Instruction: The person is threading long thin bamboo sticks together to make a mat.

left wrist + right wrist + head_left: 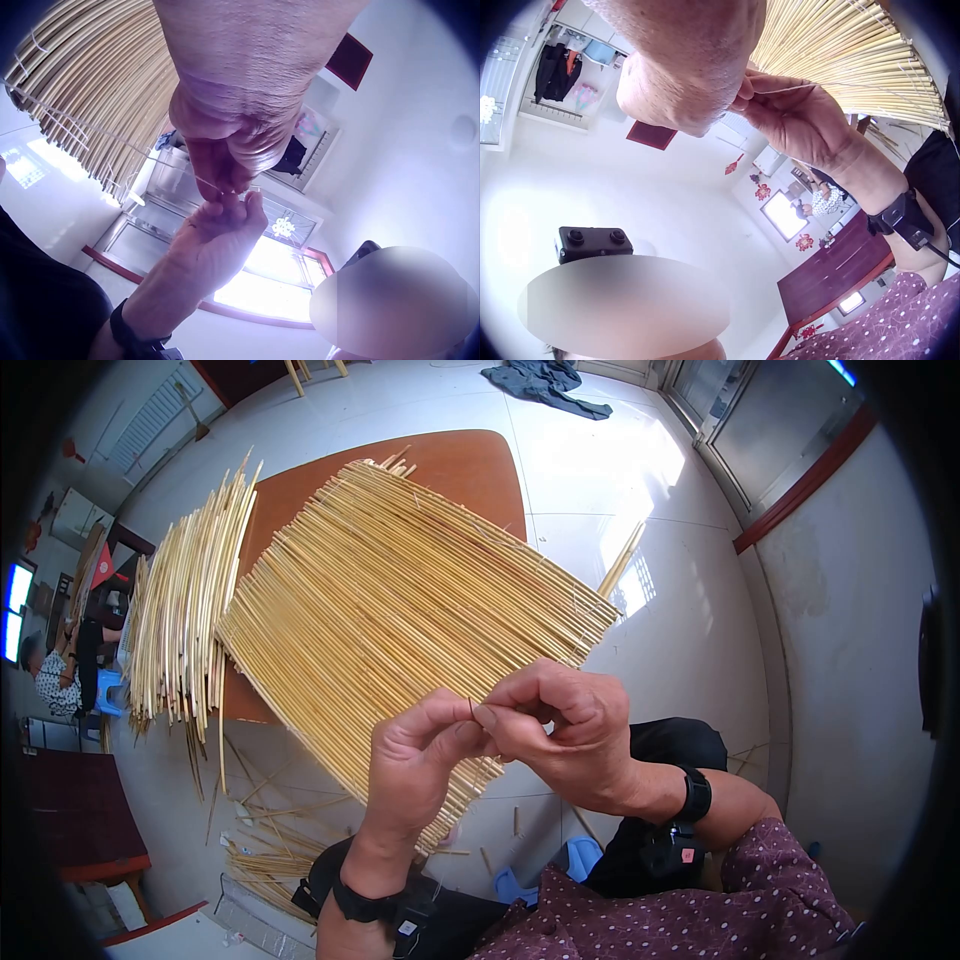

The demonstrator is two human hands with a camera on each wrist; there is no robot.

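A mat of thin yellow stalks (400,580), bound with thread, lies over a brown table (470,460). Above its near edge, the left hand (425,760) and right hand (565,735) meet fingertip to fingertip. Between them they pinch a thin thread, which in the left wrist view shows as a pale thread (142,150) running from the mat's edge to the fingers. The right wrist view shows the thread (787,88) crossing the left palm. Its very end is hidden by the fingertips.
Loose stalks (190,600) are piled on the left, with more stalks (275,860) on the floor. Blue stool parts (577,857) show below the hands. Dark clothing (545,385) lies on the far floor. Another person (60,680) sits at far left.
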